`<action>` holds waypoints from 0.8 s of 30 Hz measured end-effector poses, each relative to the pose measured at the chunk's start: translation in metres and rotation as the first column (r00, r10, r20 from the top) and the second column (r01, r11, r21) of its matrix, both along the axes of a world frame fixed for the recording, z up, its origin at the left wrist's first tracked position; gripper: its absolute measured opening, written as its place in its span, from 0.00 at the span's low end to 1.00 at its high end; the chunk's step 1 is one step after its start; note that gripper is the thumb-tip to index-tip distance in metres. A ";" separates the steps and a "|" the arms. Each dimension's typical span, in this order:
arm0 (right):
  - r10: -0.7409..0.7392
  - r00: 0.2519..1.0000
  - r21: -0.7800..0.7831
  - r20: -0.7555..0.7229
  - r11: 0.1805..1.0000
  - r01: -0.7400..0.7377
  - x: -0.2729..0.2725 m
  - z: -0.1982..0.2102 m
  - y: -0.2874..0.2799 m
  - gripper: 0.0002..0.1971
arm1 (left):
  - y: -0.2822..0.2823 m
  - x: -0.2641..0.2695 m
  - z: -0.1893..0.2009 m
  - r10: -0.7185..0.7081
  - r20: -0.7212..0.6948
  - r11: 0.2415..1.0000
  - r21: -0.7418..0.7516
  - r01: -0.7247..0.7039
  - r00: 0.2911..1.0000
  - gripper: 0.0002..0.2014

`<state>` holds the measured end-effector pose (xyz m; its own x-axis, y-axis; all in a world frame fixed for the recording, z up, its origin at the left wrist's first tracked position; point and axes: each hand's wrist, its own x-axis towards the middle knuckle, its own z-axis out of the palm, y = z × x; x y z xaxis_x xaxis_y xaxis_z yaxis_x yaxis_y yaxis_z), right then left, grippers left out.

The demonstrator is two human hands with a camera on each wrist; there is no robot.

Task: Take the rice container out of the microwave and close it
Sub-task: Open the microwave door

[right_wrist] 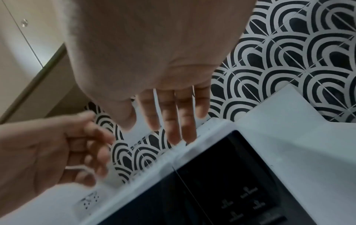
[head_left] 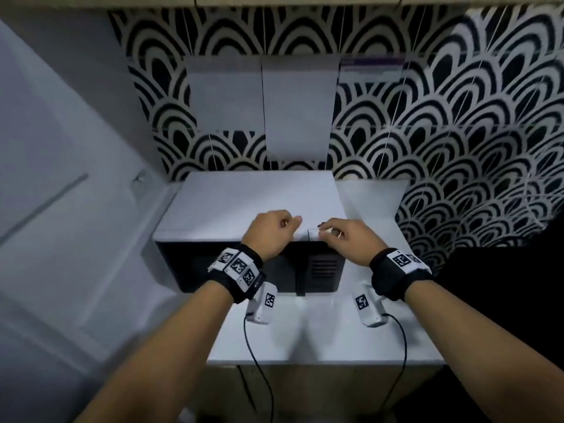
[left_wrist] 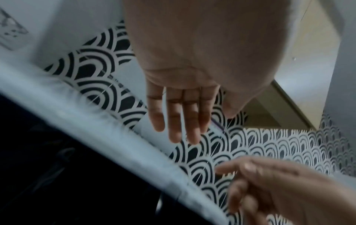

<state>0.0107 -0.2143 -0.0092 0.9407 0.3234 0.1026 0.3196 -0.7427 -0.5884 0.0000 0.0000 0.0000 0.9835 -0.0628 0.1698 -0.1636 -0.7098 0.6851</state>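
White counter point(head_left: 381, 340) against scallop-pattern tile wall point(head_left: 457, 132). White microwave point(head_left: 244, 199) sits on it, dark door point(head_left: 213, 267) shut, inside hidden; rice container not visible in any view. Left hand point(head_left: 270, 232) and right hand point(head_left: 346, 239) over microwave's top front edge, close together, both grips open, fingers relaxed, holding nothing.

A home kitchen: a microwave point(head_left: 250, 227) on a white counter point(head_left: 381, 340) against a black-and-white patterned tile backsplash point(head_left: 442, 132).
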 end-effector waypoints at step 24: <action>-0.170 0.978 -0.430 0.119 0.879 0.205 0.065 -0.065 0.027 0.33 | -0.066 0.016 -0.121 0.104 -0.479 0.844 -0.420 -0.332 0.871 0.49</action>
<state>0.0755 -0.1876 -0.0743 0.9834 0.1698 0.0644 0.1785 -0.9693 -0.1692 0.0160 -0.0655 -0.1205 0.9392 0.1382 -0.3142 0.3403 -0.2564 0.9047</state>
